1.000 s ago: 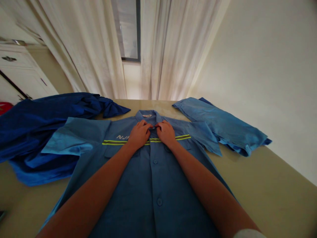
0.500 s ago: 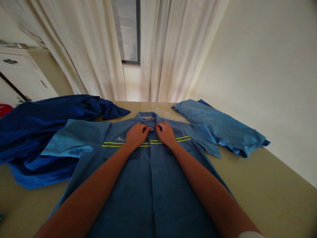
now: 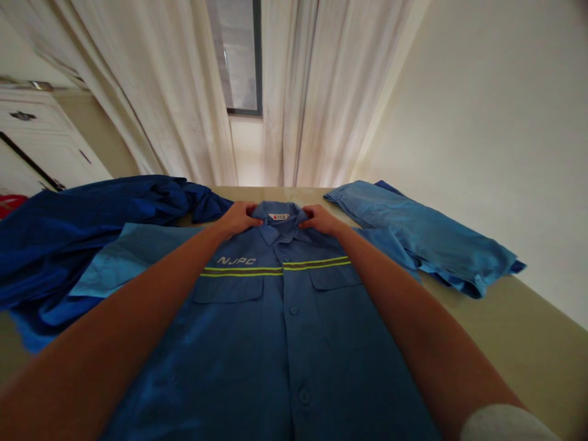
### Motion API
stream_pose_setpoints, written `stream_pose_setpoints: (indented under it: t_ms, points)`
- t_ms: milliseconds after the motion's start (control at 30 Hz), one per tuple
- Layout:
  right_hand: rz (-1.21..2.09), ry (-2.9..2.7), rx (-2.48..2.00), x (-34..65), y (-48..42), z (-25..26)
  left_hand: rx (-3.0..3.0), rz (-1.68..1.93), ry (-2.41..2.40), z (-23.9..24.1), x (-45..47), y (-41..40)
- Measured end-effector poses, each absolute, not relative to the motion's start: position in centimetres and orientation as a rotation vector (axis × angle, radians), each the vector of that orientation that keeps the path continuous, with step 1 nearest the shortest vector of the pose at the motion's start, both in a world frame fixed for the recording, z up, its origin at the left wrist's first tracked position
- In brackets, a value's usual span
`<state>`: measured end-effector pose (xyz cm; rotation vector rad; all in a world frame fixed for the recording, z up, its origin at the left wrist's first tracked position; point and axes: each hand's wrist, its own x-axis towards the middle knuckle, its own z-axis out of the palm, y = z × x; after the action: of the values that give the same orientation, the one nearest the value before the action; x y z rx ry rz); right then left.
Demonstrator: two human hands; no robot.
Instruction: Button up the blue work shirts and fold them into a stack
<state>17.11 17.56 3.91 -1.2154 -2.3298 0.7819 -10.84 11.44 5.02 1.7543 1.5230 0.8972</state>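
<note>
A blue short-sleeved work shirt (image 3: 243, 331) lies front side up, its collar at the far end. Yellow stripes cross the chest below the letters NJPC, and buttons run down the middle. My left hand (image 3: 239, 218) pinches the left side of the collar, thumb below and fingers behind. On the opposite side, my right hand (image 3: 320, 219) grips the collar in the same way. Between the hands shows a white neck label (image 3: 278, 217). My forearms cover parts of both sleeves.
Dark blue clothing (image 3: 114, 199) is heaped on the left of the table (image 3: 528, 343), partly under the shirt's sleeve. A folded lighter blue garment (image 3: 427, 239) lies on the right. Curtains (image 3: 184, 92), a wall and a white cabinet (image 3: 32, 141) stand beyond.
My hands have moved apart and farther away, from the collar's front points to its two sides. The collar is now spread wider, and the chest lettering and pocket flaps are uncovered.
</note>
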Motion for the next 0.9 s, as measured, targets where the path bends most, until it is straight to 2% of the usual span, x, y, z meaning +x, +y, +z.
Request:
stream_pose_setpoints:
  t_ms: [100,200,300,467,700,800,900]
  points:
    - [0.211,-2.511,-1.123,18.4,14.4,4.3,2.205,0.842,1.641,5.3,-11.3,8.6]
    - [-0.04,-2.777,-0.947,20.3,11.3,4.3,2.605,0.521,1.466,4.9,-12.3,5.4]
    - [-0.005,-2.853,-0.976,21.0,9.5,4.5,2.649,0.293,1.364,4.7,-12.5,4.0]
    - [0.063,-2.494,-1.251,17.0,8.8,4.5,2.515,0.447,1.71,4.1,-9.2,4.5]
    - [0.177,-2.47,-1.48,13.1,7.1,0.2,2.445,0.318,1.829,0.2,-5.8,3.8]
    - [0.187,-2.465,-1.488,13.4,6.8,0.0,2.487,0.31,1.819,1.9,-8.0,3.1]
    - [0.194,-2.45,-1.484,13.6,6.6,0.3,2.403,0.311,2.144,5.1,-13.4,1.3]
